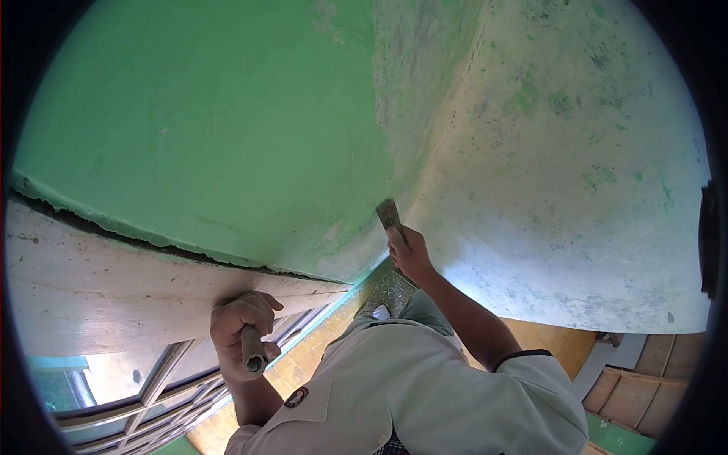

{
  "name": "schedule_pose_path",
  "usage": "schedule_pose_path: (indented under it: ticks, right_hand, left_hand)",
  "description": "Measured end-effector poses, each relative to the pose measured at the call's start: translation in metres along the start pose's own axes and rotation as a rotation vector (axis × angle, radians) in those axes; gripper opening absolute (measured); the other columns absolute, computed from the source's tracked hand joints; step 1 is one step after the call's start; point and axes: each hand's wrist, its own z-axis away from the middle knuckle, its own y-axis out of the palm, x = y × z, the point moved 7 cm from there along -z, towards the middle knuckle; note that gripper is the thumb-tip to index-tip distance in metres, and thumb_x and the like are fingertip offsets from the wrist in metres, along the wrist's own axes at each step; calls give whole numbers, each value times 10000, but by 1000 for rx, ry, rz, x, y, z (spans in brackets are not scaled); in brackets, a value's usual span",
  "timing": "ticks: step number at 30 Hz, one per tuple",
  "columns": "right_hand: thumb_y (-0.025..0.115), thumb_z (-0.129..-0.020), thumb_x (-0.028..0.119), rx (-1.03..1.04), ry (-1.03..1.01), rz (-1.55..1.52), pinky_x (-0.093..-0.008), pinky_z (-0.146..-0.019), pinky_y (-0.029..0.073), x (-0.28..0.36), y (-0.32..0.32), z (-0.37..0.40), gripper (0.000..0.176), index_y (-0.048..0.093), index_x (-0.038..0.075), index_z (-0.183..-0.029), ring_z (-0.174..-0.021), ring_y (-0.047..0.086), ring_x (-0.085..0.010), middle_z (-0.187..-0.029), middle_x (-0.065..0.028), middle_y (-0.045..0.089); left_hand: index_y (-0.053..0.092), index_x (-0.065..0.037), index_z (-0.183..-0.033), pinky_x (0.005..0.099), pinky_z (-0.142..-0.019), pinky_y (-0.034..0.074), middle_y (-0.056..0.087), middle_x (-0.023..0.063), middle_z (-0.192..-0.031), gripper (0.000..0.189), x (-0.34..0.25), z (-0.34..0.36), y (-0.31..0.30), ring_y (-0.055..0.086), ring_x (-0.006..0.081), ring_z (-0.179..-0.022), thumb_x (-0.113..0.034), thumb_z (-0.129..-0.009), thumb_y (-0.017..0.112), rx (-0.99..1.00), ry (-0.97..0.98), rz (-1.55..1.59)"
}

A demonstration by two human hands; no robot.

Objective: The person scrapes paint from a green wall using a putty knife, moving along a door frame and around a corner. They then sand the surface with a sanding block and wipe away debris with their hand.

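Observation:
My right hand is closed round a flat, grey-stained scraper. Its broad end points up at the green wall, close to the corner where a patchy whitish wall begins. On the other side, my left hand is wrapped round a grey-brown tube that looks like a rolled-up sheet, its hollow end turned toward me. The knuckles of that hand overlap the pale wooden beam under the green wall.
A dark, ragged gap runs between the green paint and the beam. Windows with metal frames lie at the lower left. Below me are a speckled ledge and a yellow tiled floor. Brown wooden panels show at the lower right.

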Motion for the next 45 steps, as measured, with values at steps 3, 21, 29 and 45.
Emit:
schedule_pose_path:
  ticks: [3, 21, 29, 45]
  right_hand:
    - [497, -921, 305, 5, 32, 77, -229, -392, 299, -23, -24, 23, 336, 463, 74, -679, -436, 374, -47, -536, 34, 417]
    - [515, -910, 316, 47, -80, 259, -266, -442, 334, -18, -15, -8, 390, 464, 44, -635, -443, 378, -82, -514, 3, 414]
    - [494, -919, 349, 89, 4, 247, -285, -440, 326, -61, -41, 37, 415, 469, 58, -625, -460, 396, -79, -530, 7, 447]
    - [511, -914, 356, 31, -422, 366, -229, -339, 321, -35, -30, -11, 380, 437, 83, -660, -368, 378, -61, -505, 26, 394]
  left_hand:
    - [464, -69, -635, 333, -602, 461, 452, 12, -547, 464, -1, -1, 1, 449, 141, -498, -424, -679, 759, 4, 3, -29]
    - [455, -12, -587, 292, -501, 391, 526, 82, -599, 602, 30, 38, 50, 494, 169, -538, -562, -803, 570, -125, -180, -55]
    - [567, 6, -684, 254, -501, 403, 584, 86, -673, 474, 52, 83, 78, 510, 133, -562, -437, -852, 581, -207, -322, 79]
    - [595, 21, -700, 255, -519, 405, 582, 69, -656, 469, 46, 112, 90, 519, 128, -572, -415, -869, 556, -222, -412, 17]
